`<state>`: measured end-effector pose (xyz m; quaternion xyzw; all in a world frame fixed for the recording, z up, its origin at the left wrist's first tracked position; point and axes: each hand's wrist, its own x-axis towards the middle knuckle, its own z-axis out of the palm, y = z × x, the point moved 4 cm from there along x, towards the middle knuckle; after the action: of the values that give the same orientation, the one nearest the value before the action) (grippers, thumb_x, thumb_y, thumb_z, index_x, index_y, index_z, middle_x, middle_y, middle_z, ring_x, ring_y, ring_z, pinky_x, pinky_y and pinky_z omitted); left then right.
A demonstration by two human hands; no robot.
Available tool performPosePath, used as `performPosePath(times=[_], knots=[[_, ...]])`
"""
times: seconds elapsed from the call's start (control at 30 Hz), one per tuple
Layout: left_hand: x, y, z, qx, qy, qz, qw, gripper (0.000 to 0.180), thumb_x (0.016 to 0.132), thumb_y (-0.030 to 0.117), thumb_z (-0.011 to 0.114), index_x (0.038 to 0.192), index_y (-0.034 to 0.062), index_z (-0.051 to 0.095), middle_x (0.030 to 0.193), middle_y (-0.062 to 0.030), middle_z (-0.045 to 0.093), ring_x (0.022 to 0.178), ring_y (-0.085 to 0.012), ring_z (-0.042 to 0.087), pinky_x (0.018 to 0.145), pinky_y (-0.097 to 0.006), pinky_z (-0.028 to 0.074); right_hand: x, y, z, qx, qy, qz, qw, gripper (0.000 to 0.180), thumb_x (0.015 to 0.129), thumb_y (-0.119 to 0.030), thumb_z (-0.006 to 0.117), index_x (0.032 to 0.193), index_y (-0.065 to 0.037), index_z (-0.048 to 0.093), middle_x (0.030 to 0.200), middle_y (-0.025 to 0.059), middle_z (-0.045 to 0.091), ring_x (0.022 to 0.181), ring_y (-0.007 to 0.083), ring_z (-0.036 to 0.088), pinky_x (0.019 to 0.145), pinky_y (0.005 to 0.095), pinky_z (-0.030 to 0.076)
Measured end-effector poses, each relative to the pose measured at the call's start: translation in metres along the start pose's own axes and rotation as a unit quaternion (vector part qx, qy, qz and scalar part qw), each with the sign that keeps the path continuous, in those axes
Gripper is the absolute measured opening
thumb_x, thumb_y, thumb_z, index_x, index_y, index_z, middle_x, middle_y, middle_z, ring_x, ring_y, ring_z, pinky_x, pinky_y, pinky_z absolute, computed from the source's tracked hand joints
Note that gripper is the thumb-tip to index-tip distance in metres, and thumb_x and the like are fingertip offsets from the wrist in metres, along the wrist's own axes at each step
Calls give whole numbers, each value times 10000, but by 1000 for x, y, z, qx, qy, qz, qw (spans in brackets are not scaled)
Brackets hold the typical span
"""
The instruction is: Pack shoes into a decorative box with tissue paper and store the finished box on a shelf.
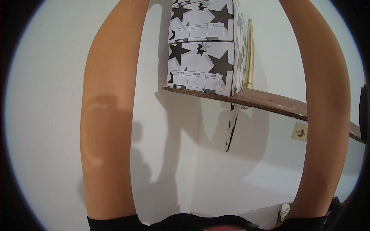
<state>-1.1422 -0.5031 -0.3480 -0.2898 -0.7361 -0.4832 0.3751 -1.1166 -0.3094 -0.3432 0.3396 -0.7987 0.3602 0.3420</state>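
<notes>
Both my forearms reach up past the top edge, and neither hand is in view. My left arm [106,115] rises on the left of two stacked cardboard boxes; my right arm [325,96] rises on their right. The lower box [198,61] and the upper box [200,15] are white with dark stars and a blank label panel on the front. They stand on a brown wall shelf [269,101]. The upper box is cut off by the frame, so whatever my hands touch or hold is hidden.
A pale yellowish strip [250,54] stands upright behind the boxes. Under the shelf is a worn white bracket [231,129]. A wall socket [298,132] shows beside my right arm. Low on the right lies a small whitish object [284,211].
</notes>
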Motion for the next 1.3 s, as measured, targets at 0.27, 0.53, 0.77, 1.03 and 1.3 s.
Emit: performPosePath(times=[0.27, 0.53, 0.77, 1.03, 1.3], knots=[[30, -26, -12, -98, -11, 11, 995, 742, 809, 603, 454, 1357, 123, 314, 1255, -240, 391, 1035, -360, 432, 875, -544, 360, 6, 6, 5, 2, 30, 13, 999, 593, 921, -496, 266, 1396, -141, 294, 1437, 204, 244, 1333, 359, 217, 1015, 567, 284], [49, -54, -9, -118, -24, 0, 993, 492, 893, 488, 491, 1086, 36, 525, 964, -130, 479, 729, -162, 435, 595, -265, 441, 26, 27, 14, -4, 73, 29, 997, 594, 893, -488, 339, 1381, -151, 314, 1436, 184, 253, 1316, 389, 220, 972, 617, 289], [77, -59, -36, -129, -72, 40, 988, 404, 901, 445, 501, 1042, 73, 569, 827, -39, 527, 599, -130, 427, 514, -256, 443, 34, 15, 12, -27, 172, 17, 985, 530, 858, -463, 443, 1179, -44, 491, 1082, 190, 539, 953, 329, 522, 712, 542, 430], [49, -62, 13, -259, -65, 6, 964, 363, 944, 383, 427, 1041, 66, 575, 949, -97, 629, 799, -190, 618, 706, -316, 545, 58, 38, 7, -80, 277, -152, 945, 540, 849, -389, 475, 1165, 47, 497, 998, 226, 599, 797, 299, 597, 676, 388, 490], [51, -52, 8, -219, -72, -4, 973, 440, 933, 423, 430, 1106, 37, 551, 1048, -123, 630, 908, -218, 628, 769, -390, 534, 35, 24, 7, -15, 244, -91, 965, 565, 850, -384, 500, 1163, 86, 480, 1004, 244, 597, 799, 324, 612, 688, 426, 497]])
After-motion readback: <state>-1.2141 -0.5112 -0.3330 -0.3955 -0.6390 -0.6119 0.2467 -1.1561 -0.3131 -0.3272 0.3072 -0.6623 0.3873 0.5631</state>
